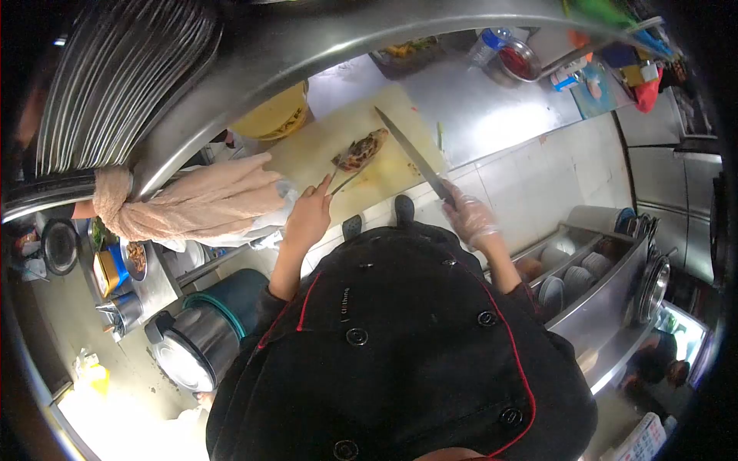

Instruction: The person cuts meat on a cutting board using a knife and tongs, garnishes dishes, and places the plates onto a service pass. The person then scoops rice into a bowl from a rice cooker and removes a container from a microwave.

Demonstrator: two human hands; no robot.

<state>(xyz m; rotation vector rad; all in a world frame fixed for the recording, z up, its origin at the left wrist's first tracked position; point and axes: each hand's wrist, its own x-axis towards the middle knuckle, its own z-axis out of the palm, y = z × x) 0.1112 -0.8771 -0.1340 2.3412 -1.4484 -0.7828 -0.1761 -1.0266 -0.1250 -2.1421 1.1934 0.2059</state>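
Observation:
My right hand (469, 217), in a clear plastic glove, is closed around the handle of a long kitchen knife (411, 152). Its blade slants up and left over the right part of a pale yellow cutting board (377, 188). My left hand (309, 219) grips what look like thin metal tongs (345, 182), whose two arms reach to a browned piece of cooked meat (361, 150) on the board. Whether the tips pinch the meat is too small to tell. The knife blade is to the right of the meat, apart from it.
A yellow bowl (275, 112) stands behind the board. A beige cloth (207, 196) hangs from the rail at left. Further back are a metal bowl of red food (517, 61) and a water bottle (490, 44). Dish shelves (596, 265) stand at right, a large pot (188, 349) lower left.

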